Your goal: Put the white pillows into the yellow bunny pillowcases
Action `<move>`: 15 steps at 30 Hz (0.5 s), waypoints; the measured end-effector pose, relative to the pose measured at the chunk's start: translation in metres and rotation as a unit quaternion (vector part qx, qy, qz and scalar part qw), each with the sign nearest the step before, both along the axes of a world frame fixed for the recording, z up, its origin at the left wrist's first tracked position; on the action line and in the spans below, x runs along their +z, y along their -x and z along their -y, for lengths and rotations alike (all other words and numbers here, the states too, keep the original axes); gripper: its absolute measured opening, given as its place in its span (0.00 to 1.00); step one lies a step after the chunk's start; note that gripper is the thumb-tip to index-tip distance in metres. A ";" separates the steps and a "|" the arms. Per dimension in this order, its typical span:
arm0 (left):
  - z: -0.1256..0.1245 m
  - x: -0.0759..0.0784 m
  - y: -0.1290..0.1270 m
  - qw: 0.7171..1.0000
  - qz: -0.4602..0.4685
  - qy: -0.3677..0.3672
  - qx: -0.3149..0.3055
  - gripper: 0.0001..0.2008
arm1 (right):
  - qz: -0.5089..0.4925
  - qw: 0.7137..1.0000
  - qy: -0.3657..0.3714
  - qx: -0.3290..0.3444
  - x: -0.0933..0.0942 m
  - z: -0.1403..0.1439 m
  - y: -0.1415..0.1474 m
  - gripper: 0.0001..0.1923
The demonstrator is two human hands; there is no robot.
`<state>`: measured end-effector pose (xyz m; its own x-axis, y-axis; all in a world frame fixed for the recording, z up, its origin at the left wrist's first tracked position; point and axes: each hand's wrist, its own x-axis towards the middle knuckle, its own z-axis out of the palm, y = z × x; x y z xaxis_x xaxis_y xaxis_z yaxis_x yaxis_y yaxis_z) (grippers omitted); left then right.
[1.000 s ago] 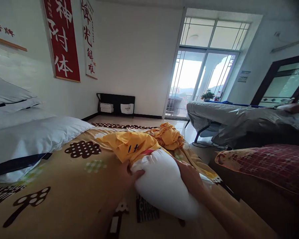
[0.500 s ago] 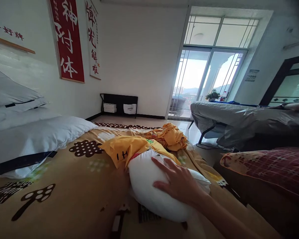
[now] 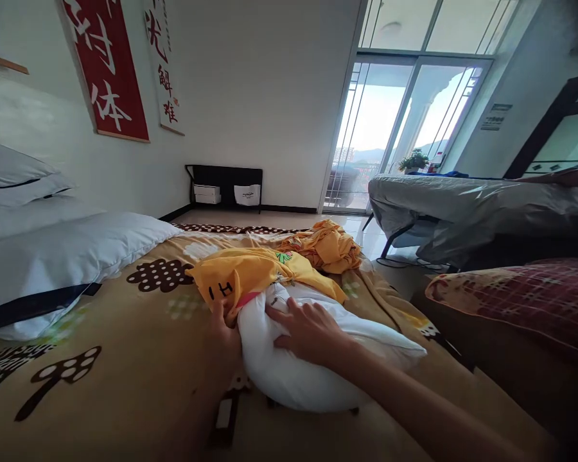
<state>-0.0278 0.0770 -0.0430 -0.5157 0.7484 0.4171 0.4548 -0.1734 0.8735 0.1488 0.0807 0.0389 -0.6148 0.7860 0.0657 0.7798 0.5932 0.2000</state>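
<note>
A white pillow insert [image 3: 308, 378] lies on the patterned tan bedspread [image 3: 135, 378], its far end inside a yellow pillowcase [image 3: 250, 273]. My right hand [image 3: 308, 330] presses flat on top of the white pillow near the pillowcase opening, fingers spread. My left hand [image 3: 224, 321] is at the left side of the opening, gripping the pink-trimmed edge of the yellow pillowcase; it is partly hidden by the pillow.
A second crumpled yellow cloth [image 3: 327, 247] lies further down the bed. White pillows [image 3: 52, 256] are stacked at the left. A red checked cushion [image 3: 515, 298] sits at the right, with a grey-covered table [image 3: 462, 208] beyond it and a glass balcony door [image 3: 390, 135] behind.
My right hand slid up the white pillow toward the pillowcase opening. My left hand came back into view at the pillowcase edge. The pillow flattened and sits deeper in the case.
</note>
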 end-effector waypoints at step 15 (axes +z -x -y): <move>0.004 -0.007 0.013 0.982 -0.119 -0.086 0.116 0.11 | 0.019 0.996 -0.006 0.084 -0.003 -0.002 0.030 0.17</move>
<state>-0.0410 0.0725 -0.0496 -0.5361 0.5305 0.6567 0.6877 -0.1767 0.7042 0.1192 0.0824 0.0357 -0.7392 0.6717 0.0486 0.6619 0.7113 0.2365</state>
